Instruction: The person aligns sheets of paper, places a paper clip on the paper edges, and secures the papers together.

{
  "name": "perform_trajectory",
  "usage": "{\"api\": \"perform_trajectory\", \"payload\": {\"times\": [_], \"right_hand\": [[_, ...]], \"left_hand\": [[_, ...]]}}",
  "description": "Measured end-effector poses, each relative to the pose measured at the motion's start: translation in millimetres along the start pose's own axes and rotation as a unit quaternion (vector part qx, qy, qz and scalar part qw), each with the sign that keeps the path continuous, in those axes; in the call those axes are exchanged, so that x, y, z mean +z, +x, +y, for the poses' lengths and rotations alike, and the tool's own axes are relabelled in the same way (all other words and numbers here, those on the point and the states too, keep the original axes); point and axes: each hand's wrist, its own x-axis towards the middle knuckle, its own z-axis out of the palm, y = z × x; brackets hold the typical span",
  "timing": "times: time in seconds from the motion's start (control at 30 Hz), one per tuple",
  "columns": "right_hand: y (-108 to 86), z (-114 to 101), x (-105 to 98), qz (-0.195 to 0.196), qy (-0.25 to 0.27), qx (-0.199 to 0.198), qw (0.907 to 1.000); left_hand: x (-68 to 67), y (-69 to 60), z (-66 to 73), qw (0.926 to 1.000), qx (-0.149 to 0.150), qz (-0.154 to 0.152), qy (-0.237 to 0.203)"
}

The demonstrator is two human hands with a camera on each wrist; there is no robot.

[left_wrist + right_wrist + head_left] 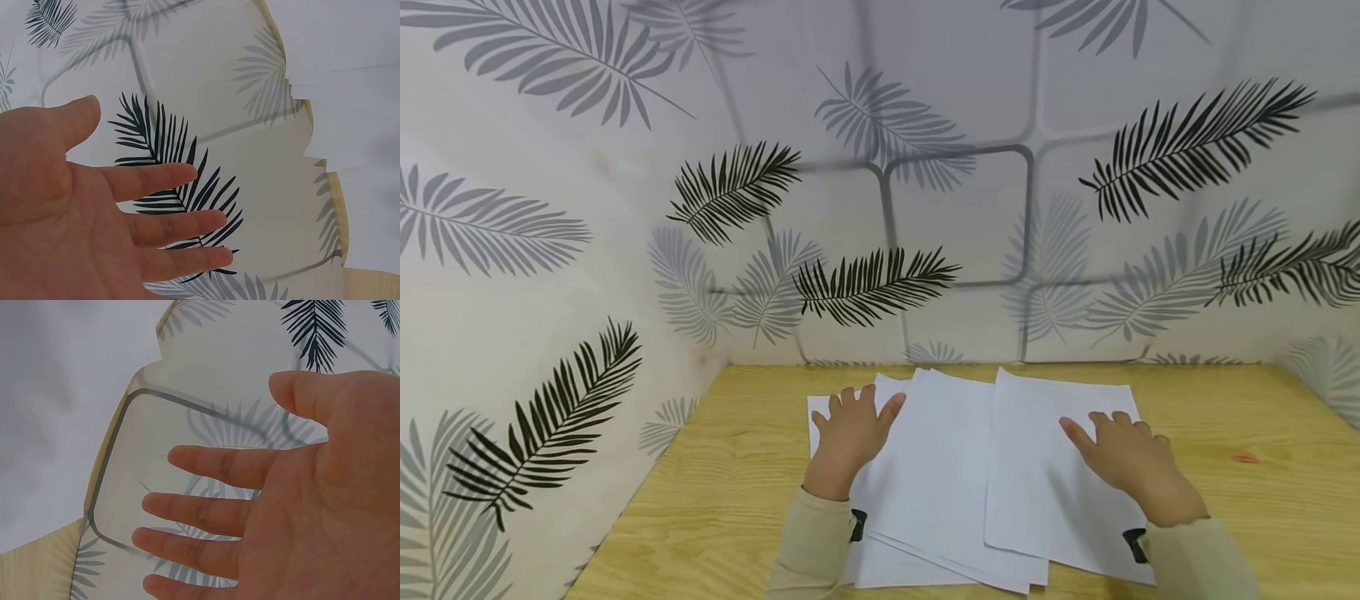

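Several white paper sheets (940, 467) lie overlapped and fanned on the wooden table. Over the left sheets is the left hand (852, 433), fingers spread, holding nothing; its palm side fills the left of the left wrist view (56, 206). The right hand (1127, 458) is over the rightmost sheet (1045, 492), its fingers apart and nothing in them; in the right wrist view the hand (300, 500) shows straight, spread fingers. A shadow falls on the paper below the right hand. Whether either hand touches the paper cannot be told.
The light wooden table (715, 492) extends to both sides of the sheets and meets a wall (970, 217) with leaf patterns behind it. Another patterned wall (512, 333) stands along the left. A small reddish mark (1245, 458) is on the table at the right.
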Motion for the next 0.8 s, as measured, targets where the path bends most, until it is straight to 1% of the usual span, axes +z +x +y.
{"api": "perform_trajectory", "payload": {"times": [0.3, 0.6, 0.8], "right_hand": [[0.5, 5, 2, 0.000, 0.005, 0.003, 1.0000], [0.2, 8, 2, -0.003, 0.007, 0.005, 1.0000], [2.4, 9, 1, -0.005, 0.005, 0.010, 0.9999]], "left_hand": [[1.8, 4.5, -6.5, 0.9999, -0.010, 0.003, 0.007], [1.3, 7.7, -14.0, 0.9995, -0.028, 0.003, 0.015], [1.3, 12.1, -20.1, 0.9992, -0.039, 0.002, 0.011]]}}
